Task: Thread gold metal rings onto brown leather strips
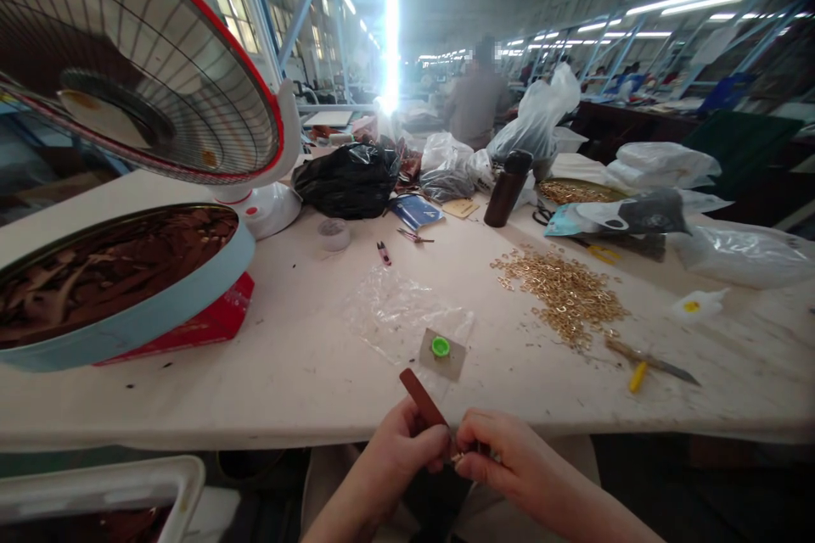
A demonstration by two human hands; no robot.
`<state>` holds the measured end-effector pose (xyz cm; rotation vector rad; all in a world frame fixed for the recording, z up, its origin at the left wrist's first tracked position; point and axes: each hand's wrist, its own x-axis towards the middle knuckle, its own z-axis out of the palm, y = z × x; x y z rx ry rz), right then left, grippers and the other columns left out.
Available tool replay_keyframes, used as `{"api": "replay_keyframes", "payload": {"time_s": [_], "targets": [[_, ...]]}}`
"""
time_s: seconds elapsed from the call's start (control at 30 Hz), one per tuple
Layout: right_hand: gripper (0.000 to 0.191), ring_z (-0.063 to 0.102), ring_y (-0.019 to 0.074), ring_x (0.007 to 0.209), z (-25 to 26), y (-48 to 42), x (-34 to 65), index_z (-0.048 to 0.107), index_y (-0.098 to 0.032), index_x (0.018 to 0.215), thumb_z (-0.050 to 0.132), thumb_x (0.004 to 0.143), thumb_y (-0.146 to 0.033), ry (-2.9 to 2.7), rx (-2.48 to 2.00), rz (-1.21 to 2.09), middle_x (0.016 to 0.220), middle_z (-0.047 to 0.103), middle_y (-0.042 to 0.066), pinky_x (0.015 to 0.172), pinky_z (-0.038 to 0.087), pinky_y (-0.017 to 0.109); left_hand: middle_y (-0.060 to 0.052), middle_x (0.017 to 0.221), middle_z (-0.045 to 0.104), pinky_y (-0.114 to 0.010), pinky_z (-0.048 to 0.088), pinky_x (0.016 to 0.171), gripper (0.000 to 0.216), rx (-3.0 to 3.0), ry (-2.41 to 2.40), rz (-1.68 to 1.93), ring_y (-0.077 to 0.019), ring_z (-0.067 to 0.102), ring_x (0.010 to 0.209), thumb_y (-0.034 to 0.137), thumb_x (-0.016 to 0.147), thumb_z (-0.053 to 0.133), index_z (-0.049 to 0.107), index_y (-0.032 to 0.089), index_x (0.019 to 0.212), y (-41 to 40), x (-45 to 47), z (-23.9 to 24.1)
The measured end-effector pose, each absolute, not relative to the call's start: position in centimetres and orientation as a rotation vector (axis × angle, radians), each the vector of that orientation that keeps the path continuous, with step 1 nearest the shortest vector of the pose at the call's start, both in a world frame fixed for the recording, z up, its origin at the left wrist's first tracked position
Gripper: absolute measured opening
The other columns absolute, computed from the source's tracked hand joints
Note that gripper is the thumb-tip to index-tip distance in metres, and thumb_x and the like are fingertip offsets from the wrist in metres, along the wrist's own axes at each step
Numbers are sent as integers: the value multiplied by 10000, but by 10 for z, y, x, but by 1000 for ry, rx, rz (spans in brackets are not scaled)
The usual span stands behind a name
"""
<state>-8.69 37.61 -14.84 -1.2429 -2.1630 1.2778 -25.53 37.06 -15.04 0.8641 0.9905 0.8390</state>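
Note:
My left hand [408, 441] is closed around a brown leather strap [421, 397], whose rounded end points up and to the left over the table edge. At the strap's lower end, my right hand [497, 451] pinches a small gold-coloured metal piece [457, 457]; the fingers hide most of it. Both hands are close together just in front of the table. Beyond them, a bright green cap-like dish [440, 346] sits on a greyish square card [453, 363]. A heap of small gold-coloured metal rings [566, 293] lies to the right.
At left, a round blue-rimmed tray [140, 318] of brown leather strips rests on a red box [222, 314], under a fan [146, 59]. A knife [655, 361], thread snips [383, 253], a dark bottle [508, 188] and a black bag [349, 178] lie around the table. A person [479, 102] is farther back.

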Motion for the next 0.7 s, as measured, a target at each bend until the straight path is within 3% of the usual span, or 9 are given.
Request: {"api": "replay_keyframes", "payload": {"time_s": [0.13,0.27,0.47,0.6,0.7], "targets": [[253,438,143,567,-152,372,-90,459,-184,591,509,775,-350,-2011,-1364,1380,572,475,-23,508,309,236,26,607,543,-216,357,538,76,937,1083,940,-98,465,556,150,620,549,521,157,690,366,-257,-151],[174,445,141,577,-156,366,-96,490,-181,658,494,769,-316,-1831,-1349,1439,591,480,-25,537,350,239,33,590,492,-228,367,560,82,1198,1191,984,-114,468,580,181,680,557,485,177,641,359,-262,-154],[134,548,161,658,-157,357,-100,540,-202,798,427,864,-231,-2021,-1215,953,710,583,11,596,423,249,3,674,518,-236,390,608,141,1418,1161,1078,-128,483,645,265,786,531,525,171,681,349,-268,-156],[156,564,182,704,-154,356,-102,537,-218,902,410,854,-140,-2146,-1069,559,797,606,43,622,446,269,4,674,524,-234,386,603,168,1400,1162,1084,-129,481,640,311,802,528,553,166,721,347,-265,-156],[153,561,176,692,-150,359,-105,531,-213,902,397,860,-151,-2122,-1046,617,782,600,40,617,447,266,9,655,522,-235,375,595,182,1323,1200,1061,-130,474,631,324,795,530,554,165,710,347,-264,-153]]}}
